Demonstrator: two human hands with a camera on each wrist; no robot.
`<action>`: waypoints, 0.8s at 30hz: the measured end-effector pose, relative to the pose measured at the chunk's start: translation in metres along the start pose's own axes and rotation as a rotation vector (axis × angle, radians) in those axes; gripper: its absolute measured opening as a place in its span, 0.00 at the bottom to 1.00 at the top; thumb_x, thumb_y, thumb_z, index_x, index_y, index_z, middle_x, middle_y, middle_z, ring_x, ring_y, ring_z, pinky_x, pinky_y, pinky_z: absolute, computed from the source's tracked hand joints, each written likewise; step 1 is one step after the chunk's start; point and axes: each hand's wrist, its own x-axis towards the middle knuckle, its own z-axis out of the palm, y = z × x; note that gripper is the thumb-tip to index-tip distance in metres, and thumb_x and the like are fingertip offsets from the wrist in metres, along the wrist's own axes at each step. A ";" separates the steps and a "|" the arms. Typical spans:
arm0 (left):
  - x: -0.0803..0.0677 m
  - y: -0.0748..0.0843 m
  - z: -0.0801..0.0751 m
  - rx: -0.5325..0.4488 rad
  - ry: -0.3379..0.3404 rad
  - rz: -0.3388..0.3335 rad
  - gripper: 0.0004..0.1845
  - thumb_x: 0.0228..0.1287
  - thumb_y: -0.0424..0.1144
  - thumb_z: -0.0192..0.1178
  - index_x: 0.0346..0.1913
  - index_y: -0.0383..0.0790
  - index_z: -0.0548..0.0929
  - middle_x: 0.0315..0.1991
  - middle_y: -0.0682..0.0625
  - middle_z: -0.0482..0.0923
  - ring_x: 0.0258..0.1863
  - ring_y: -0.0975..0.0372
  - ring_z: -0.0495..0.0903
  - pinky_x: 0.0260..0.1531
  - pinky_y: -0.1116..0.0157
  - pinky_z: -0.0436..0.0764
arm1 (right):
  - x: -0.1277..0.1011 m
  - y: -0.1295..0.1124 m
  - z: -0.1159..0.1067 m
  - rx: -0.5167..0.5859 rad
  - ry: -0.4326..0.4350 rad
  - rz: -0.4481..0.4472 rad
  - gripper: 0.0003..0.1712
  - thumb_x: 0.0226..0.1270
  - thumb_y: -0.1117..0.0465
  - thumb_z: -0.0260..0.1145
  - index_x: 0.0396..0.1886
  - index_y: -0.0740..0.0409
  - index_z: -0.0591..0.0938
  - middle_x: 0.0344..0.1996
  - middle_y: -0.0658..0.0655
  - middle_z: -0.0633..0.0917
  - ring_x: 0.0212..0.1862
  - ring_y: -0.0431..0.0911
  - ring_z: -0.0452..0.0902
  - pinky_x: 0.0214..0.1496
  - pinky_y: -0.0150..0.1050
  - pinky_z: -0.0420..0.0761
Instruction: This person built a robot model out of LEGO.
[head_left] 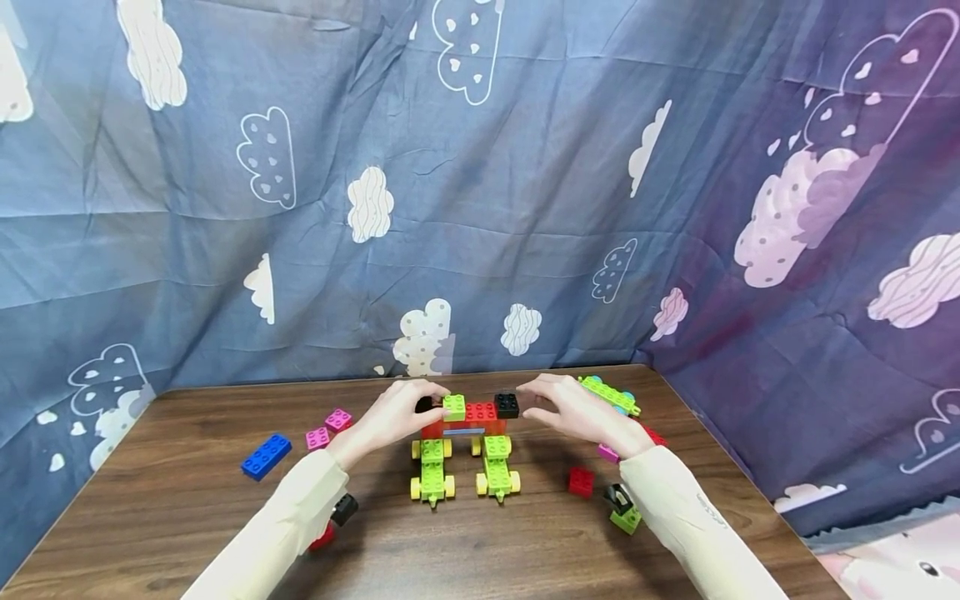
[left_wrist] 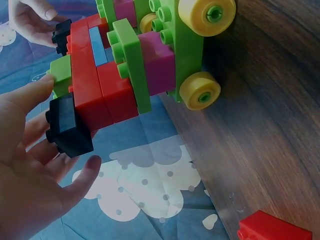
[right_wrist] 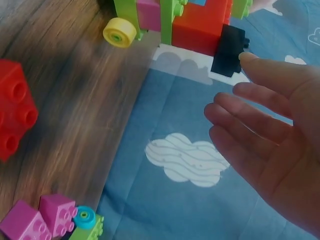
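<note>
A toy-brick structure stands on two green wheeled bases (head_left: 432, 471) with yellow wheels. Pink bricks (left_wrist: 159, 62) show between its green parts, and red bricks (left_wrist: 90, 75) span the top. My left hand (head_left: 390, 417) pinches the light green brick (head_left: 453, 407) on the red span, thumb on its side; its other fingers curve behind a black brick (left_wrist: 70, 125) at that end, partly hidden. At the opposite end, my right hand (head_left: 573, 408) has its thumb against another black brick (right_wrist: 230, 50), with the other fingers relaxed and apart from it.
To the left lie a blue brick (head_left: 266, 456), pink bricks (head_left: 318, 437), and a black brick (head_left: 344, 509) near a red one (head_left: 322, 537). On the right are a red brick (head_left: 581, 481), a green brick (head_left: 626, 520) and a green wheeled base (head_left: 609, 395). Patterned cloth (head_left: 480, 250) hangs behind.
</note>
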 end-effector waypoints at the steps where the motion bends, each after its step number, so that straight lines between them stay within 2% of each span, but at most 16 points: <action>1: 0.000 0.000 0.000 -0.004 0.002 0.004 0.15 0.66 0.44 0.65 0.51 0.41 0.86 0.45 0.49 0.87 0.44 0.60 0.84 0.46 0.58 0.83 | -0.003 0.001 -0.001 -0.003 0.007 0.005 0.18 0.67 0.58 0.67 0.54 0.60 0.83 0.43 0.54 0.87 0.43 0.44 0.83 0.47 0.41 0.82; 8: 0.000 -0.003 0.001 -0.001 0.025 0.027 0.14 0.65 0.44 0.66 0.50 0.41 0.86 0.44 0.49 0.87 0.43 0.60 0.84 0.47 0.59 0.83 | -0.030 0.006 -0.003 -0.016 0.027 0.025 0.17 0.67 0.58 0.67 0.52 0.61 0.84 0.45 0.56 0.87 0.46 0.48 0.84 0.50 0.44 0.83; 17: -0.001 -0.004 0.001 -0.017 0.020 0.024 0.13 0.65 0.42 0.66 0.49 0.41 0.86 0.43 0.49 0.87 0.42 0.61 0.83 0.44 0.61 0.83 | -0.072 0.013 0.003 -0.036 0.026 0.045 0.18 0.64 0.56 0.71 0.51 0.59 0.85 0.42 0.52 0.86 0.36 0.39 0.77 0.39 0.32 0.80; 19: 0.000 -0.004 0.001 -0.018 0.016 0.025 0.13 0.65 0.42 0.66 0.49 0.41 0.86 0.43 0.49 0.87 0.41 0.61 0.83 0.44 0.61 0.82 | -0.081 0.014 0.003 -0.052 0.020 0.065 0.19 0.63 0.55 0.71 0.51 0.59 0.85 0.42 0.52 0.87 0.37 0.38 0.79 0.40 0.33 0.81; 24: 0.000 -0.004 0.001 -0.021 0.009 0.025 0.13 0.65 0.42 0.65 0.49 0.41 0.86 0.43 0.49 0.87 0.41 0.61 0.83 0.44 0.61 0.83 | -0.106 0.017 0.004 -0.071 -0.040 0.111 0.19 0.63 0.54 0.71 0.51 0.59 0.85 0.45 0.53 0.87 0.42 0.43 0.82 0.45 0.40 0.83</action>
